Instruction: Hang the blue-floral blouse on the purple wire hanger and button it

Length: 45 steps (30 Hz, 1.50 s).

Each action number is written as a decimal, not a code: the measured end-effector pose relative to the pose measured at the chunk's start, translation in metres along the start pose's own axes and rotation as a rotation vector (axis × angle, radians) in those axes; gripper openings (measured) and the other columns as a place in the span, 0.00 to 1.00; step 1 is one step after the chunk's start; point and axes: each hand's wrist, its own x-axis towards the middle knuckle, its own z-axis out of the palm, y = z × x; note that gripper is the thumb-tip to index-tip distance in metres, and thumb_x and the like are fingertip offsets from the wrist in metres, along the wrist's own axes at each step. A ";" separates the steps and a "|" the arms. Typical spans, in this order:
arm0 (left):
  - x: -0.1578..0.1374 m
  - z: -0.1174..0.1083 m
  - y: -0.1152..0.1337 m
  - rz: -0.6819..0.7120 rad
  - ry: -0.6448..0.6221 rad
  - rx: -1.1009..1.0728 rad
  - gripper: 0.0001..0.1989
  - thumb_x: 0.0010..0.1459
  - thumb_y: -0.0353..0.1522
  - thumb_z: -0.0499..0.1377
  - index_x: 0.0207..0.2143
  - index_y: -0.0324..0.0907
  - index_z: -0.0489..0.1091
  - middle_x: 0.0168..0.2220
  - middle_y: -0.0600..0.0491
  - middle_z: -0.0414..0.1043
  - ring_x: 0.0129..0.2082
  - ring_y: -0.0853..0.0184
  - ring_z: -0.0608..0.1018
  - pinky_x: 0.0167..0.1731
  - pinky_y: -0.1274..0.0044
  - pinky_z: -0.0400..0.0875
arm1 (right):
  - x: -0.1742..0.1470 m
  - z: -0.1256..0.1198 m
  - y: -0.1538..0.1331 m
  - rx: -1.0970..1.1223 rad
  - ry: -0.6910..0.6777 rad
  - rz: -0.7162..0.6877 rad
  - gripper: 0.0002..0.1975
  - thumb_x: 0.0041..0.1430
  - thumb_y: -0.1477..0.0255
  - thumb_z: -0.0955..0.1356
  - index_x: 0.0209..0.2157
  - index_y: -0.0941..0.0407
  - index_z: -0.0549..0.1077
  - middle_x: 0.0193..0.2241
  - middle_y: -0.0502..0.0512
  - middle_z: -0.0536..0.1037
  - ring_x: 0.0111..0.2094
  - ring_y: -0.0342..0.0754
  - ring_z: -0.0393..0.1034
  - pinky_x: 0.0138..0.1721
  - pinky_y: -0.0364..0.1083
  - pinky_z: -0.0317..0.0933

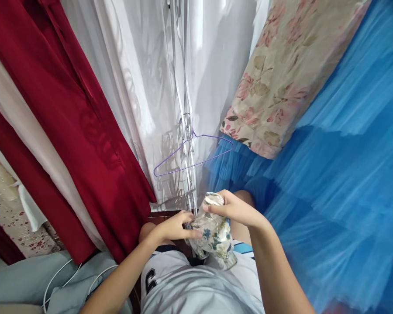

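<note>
a floral cloth (214, 237) is bunching above the person's lap, between both hands. the right hand (237, 209) is pinching its upper end, thumb and fingers nearly closed; the left hand (175, 226) is holding its side, fingers half curled. beyond, a purple hanger (199, 164) is hanging, with red garments (94, 144) draping left and blue tulle (343, 187) right.

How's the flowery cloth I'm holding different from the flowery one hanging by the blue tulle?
The held cloth is bunched up; the hanging one drapes fairly smooth. The held cloth shows a blue flower; the hanging one has pink ones. Both carry a floral print on a pale background.
</note>
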 end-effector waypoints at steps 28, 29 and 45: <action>0.052 -0.171 0.010 0.037 0.735 0.583 0.11 0.60 0.32 0.57 0.46 0.45 0.69 0.42 0.50 0.75 0.41 0.60 0.76 0.42 0.73 0.66 | 0.106 -0.051 0.022 -0.882 0.423 -0.162 0.11 0.59 0.66 0.67 0.28 0.56 0.79 0.24 0.58 0.79 0.28 0.50 0.72 0.28 0.44 0.52; 0.058 -0.168 0.012 0.035 0.735 0.598 0.13 0.60 0.31 0.57 0.48 0.45 0.69 0.43 0.50 0.75 0.42 0.59 0.76 0.42 0.73 0.66 | 0.100 -0.053 0.022 -0.808 0.389 -0.194 0.09 0.57 0.68 0.68 0.31 0.56 0.80 0.26 0.57 0.80 0.28 0.50 0.72 0.29 0.44 0.54; 0.064 -0.169 0.008 0.033 0.774 0.609 0.14 0.67 0.40 0.50 0.46 0.45 0.71 0.48 0.49 0.68 0.40 0.63 0.75 0.39 0.74 0.67 | 0.052 -0.180 -0.005 -0.752 0.468 -0.138 0.22 0.55 0.62 0.70 0.45 0.64 0.80 0.36 0.63 0.82 0.38 0.58 0.75 0.41 0.50 0.65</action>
